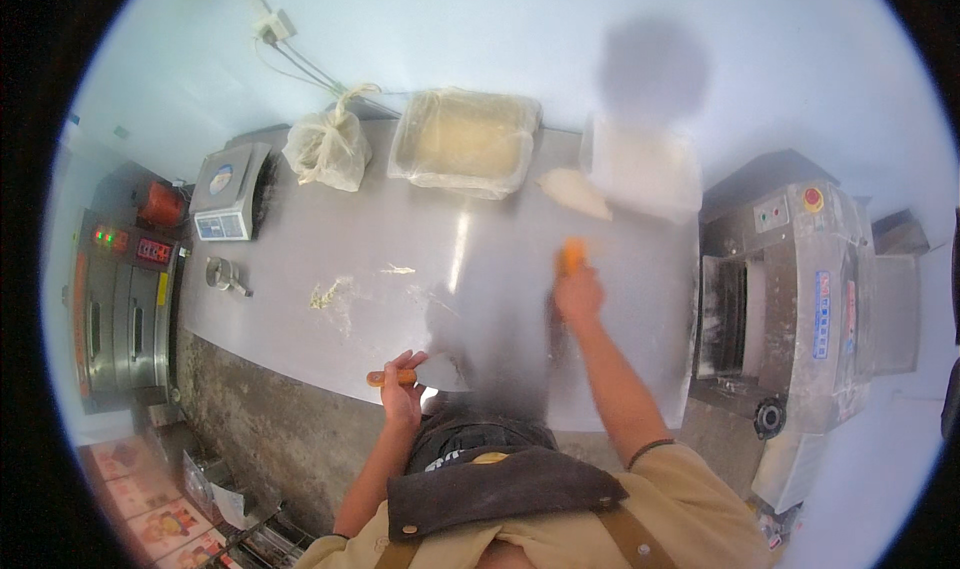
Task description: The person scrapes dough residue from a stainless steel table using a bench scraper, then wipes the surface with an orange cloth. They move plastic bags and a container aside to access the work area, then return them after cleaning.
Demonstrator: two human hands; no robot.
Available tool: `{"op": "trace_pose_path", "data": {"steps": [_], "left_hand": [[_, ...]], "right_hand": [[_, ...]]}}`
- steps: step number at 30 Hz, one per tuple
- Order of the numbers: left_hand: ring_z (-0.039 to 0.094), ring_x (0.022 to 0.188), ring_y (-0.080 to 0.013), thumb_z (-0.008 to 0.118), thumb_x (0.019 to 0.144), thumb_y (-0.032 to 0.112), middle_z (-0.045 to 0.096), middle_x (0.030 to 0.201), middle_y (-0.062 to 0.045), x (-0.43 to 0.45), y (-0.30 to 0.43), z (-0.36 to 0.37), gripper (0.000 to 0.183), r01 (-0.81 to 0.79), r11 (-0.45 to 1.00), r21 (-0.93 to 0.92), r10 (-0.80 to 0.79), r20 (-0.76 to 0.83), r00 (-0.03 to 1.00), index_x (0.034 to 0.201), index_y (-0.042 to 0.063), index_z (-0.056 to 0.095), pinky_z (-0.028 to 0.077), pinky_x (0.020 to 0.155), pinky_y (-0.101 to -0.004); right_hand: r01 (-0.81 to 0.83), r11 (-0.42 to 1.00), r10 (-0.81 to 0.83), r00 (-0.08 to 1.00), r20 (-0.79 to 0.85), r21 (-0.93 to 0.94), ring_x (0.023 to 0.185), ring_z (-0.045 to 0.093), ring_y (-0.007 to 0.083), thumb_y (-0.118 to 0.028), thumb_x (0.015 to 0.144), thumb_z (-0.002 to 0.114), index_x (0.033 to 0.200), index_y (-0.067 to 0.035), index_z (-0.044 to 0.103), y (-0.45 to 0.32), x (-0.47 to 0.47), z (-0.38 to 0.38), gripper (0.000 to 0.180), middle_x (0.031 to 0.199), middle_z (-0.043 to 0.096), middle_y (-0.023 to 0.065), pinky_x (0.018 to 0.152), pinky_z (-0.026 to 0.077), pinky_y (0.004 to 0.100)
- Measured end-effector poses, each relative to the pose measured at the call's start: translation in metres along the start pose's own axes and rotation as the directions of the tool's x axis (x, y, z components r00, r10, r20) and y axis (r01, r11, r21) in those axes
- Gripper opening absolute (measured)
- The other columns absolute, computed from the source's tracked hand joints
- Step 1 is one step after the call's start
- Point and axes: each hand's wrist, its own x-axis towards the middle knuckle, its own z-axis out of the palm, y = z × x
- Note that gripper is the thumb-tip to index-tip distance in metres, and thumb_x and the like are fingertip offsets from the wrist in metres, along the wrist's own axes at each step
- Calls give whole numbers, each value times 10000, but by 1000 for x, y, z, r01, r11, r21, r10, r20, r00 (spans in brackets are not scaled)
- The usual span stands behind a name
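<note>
My left hand (403, 396) grips the orange-brown handle of a scraper (442, 372). Its broad metal blade points right, at the near edge of the metal-topped table (300, 231). Farther out on the right, my right hand (579, 295) is closed round a blurred orange object (573, 254), perhaps a handle; whether it carries a blade cannot be made out. Pale crumbs (328, 293) and a thin pale scrap (397, 270) lie on the tabletop left of centre. Beyond my right hand is a pale, pointed piece (576, 192) beside a whitish tub (645, 165).
Along the back stand a plastic-covered tray (466, 138), a knotted plastic bag (328, 147) and a digital scale (229, 194). A metal ring-shaped tool (225, 275) lies at left. A deck oven (124, 318) flanks the left side; a floury machine with a red button (795, 269) the right.
</note>
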Motion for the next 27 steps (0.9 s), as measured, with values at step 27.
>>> {"op": "trace_pose_path", "data": {"steps": [27], "left_hand": [[579,1270,-343,293,1130,468,629,1366,-211,17,16,-37,584,40,997,-74,-43,-44,998,1400,-2,512,455,1089,-517]], "right_hand": [[84,993,-93,990,-104,-87,972,719,384,-200,955,588,1168,8,630,-17,46,3,300,1106,684,215,873,558,500]]}}
